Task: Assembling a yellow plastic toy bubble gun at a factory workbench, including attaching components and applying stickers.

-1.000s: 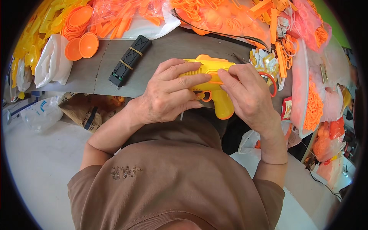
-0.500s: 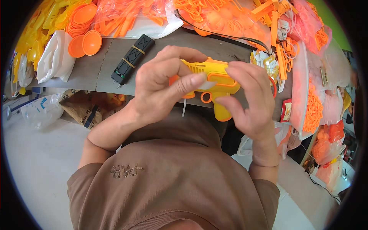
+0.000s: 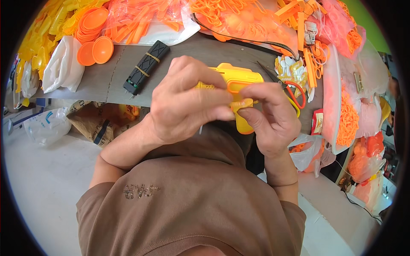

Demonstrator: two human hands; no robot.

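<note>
A yellow toy gun (image 3: 245, 76) with orange trim is held in front of my chest, above the table's near edge. My left hand (image 3: 181, 100) is closed around its front end, hiding that part, with the thumb below. My right hand (image 3: 273, 119) is at the gun's rear side, thumb and forefinger bent in a pinch. Between the fingertips of both hands sits a small yellowish piece (image 3: 241, 103), over the trigger area; its exact kind is unclear. Just beyond my right hand lie scissors (image 3: 294, 91) with red and yellow handles, open on the table.
A black rectangular part (image 3: 147, 67) with two rubber bands lies on the grey table (image 3: 117, 74). Orange cups (image 3: 102, 50), a white bag (image 3: 64, 64) and heaps of orange parts (image 3: 239, 25) line the back. A tray of small orange pieces (image 3: 348, 119) stands right.
Both hands have come closer together over the gun's side. My right hand has moved left and slightly down, uncovering the scissors. A small yellowish piece now shows between the fingertips.
</note>
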